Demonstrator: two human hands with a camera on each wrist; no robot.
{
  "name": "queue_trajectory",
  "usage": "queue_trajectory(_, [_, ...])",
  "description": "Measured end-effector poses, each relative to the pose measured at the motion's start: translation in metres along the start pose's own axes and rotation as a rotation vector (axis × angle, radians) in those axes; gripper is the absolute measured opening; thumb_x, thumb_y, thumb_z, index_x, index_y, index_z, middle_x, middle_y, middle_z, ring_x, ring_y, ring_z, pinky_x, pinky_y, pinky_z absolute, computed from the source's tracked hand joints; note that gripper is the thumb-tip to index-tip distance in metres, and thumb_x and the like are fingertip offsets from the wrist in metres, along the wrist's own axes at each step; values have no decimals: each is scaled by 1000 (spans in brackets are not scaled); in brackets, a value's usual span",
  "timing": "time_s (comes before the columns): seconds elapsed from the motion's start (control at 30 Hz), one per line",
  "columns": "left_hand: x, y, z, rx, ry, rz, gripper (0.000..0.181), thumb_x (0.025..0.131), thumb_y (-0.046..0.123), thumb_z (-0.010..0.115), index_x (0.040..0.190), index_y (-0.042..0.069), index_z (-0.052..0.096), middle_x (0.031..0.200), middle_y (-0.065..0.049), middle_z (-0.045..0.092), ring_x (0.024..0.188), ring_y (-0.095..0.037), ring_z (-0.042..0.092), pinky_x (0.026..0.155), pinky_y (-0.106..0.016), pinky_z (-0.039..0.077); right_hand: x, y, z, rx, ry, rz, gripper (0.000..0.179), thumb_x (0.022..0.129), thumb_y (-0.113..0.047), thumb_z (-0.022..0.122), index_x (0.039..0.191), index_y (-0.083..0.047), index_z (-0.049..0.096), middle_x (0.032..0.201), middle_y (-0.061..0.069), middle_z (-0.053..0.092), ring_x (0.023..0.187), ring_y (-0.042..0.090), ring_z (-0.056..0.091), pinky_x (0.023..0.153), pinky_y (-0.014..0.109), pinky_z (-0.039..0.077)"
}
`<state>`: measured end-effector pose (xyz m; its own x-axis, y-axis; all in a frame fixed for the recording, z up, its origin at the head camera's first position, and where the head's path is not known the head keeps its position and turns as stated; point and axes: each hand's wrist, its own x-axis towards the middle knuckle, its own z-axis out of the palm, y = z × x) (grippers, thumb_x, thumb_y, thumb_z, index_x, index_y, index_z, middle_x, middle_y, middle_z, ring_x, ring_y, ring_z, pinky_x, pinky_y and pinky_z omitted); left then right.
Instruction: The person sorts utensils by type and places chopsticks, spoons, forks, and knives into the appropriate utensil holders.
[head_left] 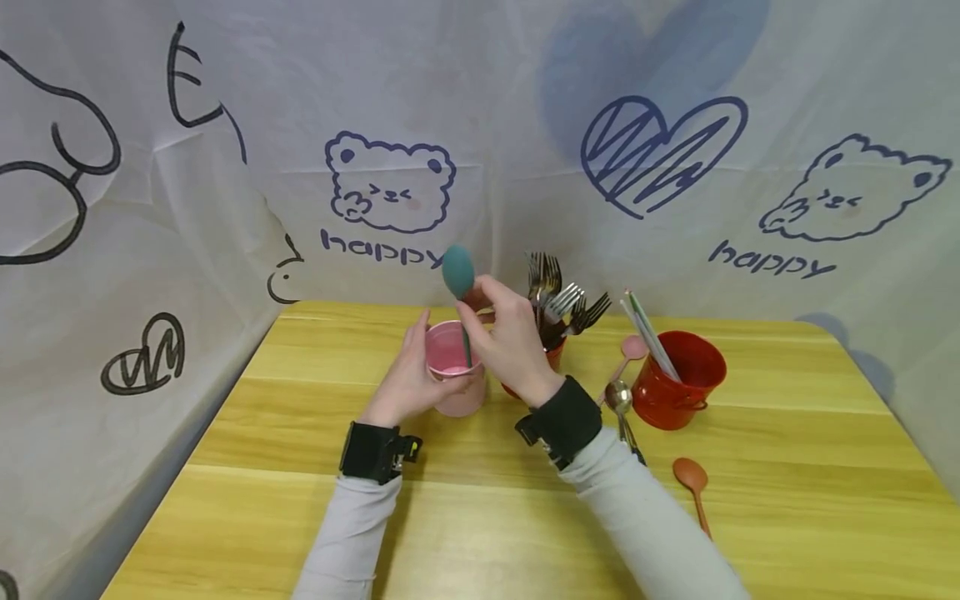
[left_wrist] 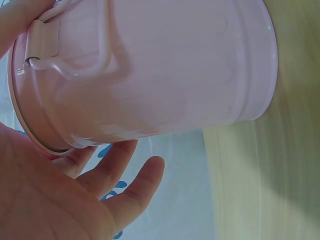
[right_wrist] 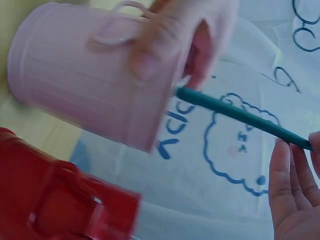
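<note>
A teal spoon [head_left: 458, 271] is pinched between the fingertips and thumb of my right hand [head_left: 513, 337], bowl up. Its handle slants down into the mouth of a small pink pail [head_left: 461, 402], which stands upright on the table. In the right wrist view, the tip of the spoon handle [right_wrist: 235, 114] is at the pail's rim. My left hand [head_left: 412, 379] holds the pail near the top, thumb along the near side and fingers around the left side. The left wrist view shows the pail's wire handle [left_wrist: 102, 55] close to the thumb.
Behind my right hand, several forks [head_left: 558, 292] stand in a red pail [head_left: 553, 358]. Farther right, another red pail [head_left: 678, 408] holds thin sticks [head_left: 648, 333]. Nearby lie a pink spoon [head_left: 633, 347], metal spoons [head_left: 618, 398] and an orange spoon [head_left: 691, 475]. A drawn-on cloth [head_left: 510, 208] hangs behind the table.
</note>
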<state>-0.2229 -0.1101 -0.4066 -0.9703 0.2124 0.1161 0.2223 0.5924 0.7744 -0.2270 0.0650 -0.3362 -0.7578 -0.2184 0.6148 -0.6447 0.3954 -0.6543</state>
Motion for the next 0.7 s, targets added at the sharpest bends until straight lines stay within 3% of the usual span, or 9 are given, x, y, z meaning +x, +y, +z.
queue_trajectory(0.2, [3,-4,1,27,8,31,124,76,34,86,160,-1,1,162,-28,21,143,-42,41,118,-56,35,-4,12,12,-48,-54,62,17,96,-11,67,111,-3,66,99,13,72,91,23,71,77,34,62])
queue_trajectory(0.43, [5,-4,4,0,24,114,104,76,25,86,155,1,22,147,-25,38,134,-39,47,112,-56,43,-20,25,9,-66,-64,95,25,91,-11,72,113,-1,65,95,13,70,85,23,70,71,32,60])
queue_trajectory(0.7, [3,-5,3,26,-4,23,105,78,31,84,155,-3,20,149,-25,37,132,-39,51,112,-54,43,-47,42,6,-105,-86,128,20,90,-8,68,108,0,68,82,10,69,68,17,62,62,21,48])
